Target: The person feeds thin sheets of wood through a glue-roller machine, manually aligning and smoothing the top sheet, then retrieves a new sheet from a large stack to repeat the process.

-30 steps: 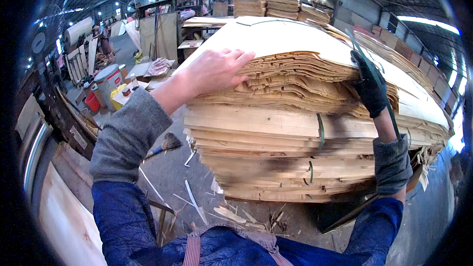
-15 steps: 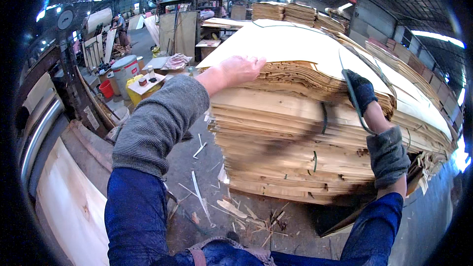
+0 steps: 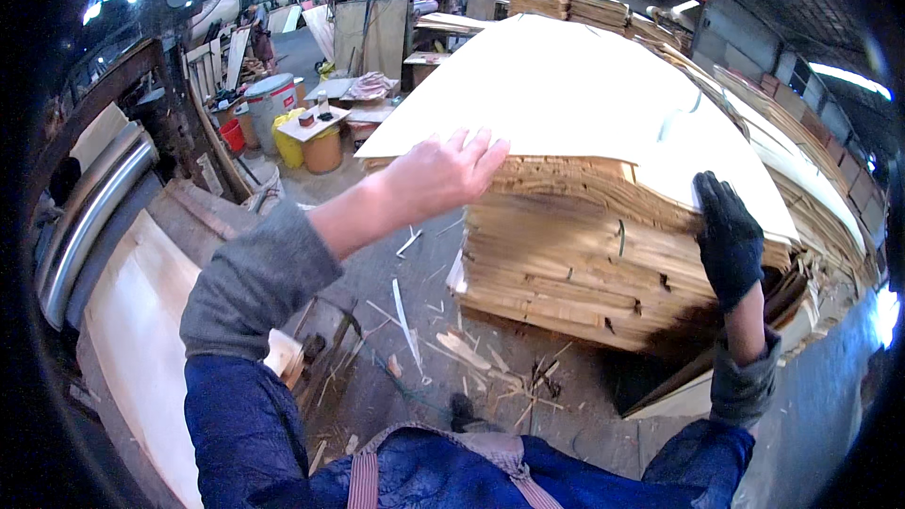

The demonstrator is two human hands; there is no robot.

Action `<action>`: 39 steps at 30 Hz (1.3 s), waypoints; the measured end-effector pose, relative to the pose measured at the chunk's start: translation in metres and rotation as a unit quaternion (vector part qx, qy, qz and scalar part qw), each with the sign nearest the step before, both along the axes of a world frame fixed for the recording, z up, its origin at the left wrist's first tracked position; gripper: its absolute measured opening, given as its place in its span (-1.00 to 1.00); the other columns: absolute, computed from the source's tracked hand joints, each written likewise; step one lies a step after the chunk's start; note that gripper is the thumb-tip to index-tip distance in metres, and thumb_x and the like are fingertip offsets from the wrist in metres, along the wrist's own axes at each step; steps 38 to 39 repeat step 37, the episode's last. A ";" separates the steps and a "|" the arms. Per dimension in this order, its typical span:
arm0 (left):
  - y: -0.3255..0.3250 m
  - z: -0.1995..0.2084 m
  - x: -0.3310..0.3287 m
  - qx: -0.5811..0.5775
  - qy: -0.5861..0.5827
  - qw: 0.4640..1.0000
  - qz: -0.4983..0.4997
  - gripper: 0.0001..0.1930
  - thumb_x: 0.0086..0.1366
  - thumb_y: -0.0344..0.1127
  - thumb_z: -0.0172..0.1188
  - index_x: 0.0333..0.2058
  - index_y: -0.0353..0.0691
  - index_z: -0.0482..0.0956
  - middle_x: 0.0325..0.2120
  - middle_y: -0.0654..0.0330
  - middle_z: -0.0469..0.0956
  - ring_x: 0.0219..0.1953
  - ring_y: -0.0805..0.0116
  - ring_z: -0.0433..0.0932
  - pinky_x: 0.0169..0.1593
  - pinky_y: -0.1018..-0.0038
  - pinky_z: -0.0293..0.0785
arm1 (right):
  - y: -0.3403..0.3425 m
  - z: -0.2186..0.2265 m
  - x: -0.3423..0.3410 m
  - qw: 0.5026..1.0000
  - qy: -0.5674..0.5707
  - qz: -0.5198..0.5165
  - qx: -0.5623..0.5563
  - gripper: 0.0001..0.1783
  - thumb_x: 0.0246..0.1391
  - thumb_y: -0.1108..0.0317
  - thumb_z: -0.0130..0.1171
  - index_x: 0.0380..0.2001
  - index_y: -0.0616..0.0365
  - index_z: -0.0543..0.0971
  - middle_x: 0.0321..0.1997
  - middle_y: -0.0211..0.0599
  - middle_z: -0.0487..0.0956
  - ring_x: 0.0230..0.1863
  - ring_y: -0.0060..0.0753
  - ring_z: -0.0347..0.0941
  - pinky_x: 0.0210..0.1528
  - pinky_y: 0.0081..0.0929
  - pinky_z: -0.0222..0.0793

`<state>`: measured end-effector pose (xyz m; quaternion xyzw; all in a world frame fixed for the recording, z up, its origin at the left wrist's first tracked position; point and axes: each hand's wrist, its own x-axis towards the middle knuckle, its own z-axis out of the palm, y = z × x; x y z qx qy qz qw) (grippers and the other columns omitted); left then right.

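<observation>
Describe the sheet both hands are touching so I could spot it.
Find the tall stack of thin brown wood veneer at centre. The pale smooth veneer sheet lies on top, between the bare left hand and black-gloved right hand. Unlike the ragged edges below, it is unbroken.

Floor (image 3: 377,273): grey concrete, strewn with wood splinters (image 3: 405,316) and offcuts. Yellow bucket (image 3: 322,148) under a small white board bearing small containers; red bucket (image 3: 233,135) near it; white drum (image 3: 271,101) with red label behind. Metal roller (image 3: 90,217) at left, a pale veneer sheet (image 3: 141,349) just beside it. Further veneer stacks (image 3: 575,8) at the back; ceiling lights overhead
</observation>
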<state>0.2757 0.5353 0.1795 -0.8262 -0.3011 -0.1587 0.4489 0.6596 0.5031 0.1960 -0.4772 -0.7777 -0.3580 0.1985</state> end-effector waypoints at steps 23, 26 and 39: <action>-0.177 -0.206 -0.087 -0.622 -0.726 0.274 -0.106 -0.53 0.15 -0.19 0.19 -0.03 -0.31 0.32 -0.21 0.17 0.48 -0.22 0.38 0.49 -0.14 0.40 0.45 | -0.337 -0.207 0.051 0.476 0.877 0.069 -0.005 -0.37 0.08 0.01 -0.01 0.18 0.05 0.22 0.29 -0.26 0.12 0.24 -0.15 0.11 0.17 -0.11 0.12; -0.160 -0.239 -0.080 -0.587 -0.753 0.289 -0.071 -0.56 0.13 -0.22 0.22 -0.08 -0.32 0.34 -0.22 0.17 0.48 -0.19 0.38 0.47 -0.14 0.43 0.43 | -0.296 -0.218 0.061 0.260 0.956 0.091 -0.104 -0.33 0.11 -0.06 -0.06 0.19 0.05 0.16 0.25 -0.26 0.19 0.19 -0.16 0.17 0.17 -0.11 0.15; -0.124 -0.310 -0.065 -0.549 -0.796 0.254 -0.022 -0.56 0.07 -0.39 0.23 -0.06 -0.32 0.34 -0.20 0.17 0.47 -0.19 0.37 0.47 -0.12 0.42 0.42 | -0.174 -0.375 0.111 0.238 0.900 0.301 -0.205 -0.24 0.05 -0.17 -0.04 0.20 0.03 0.13 0.23 -0.24 0.22 0.20 -0.12 0.15 0.20 -0.05 0.10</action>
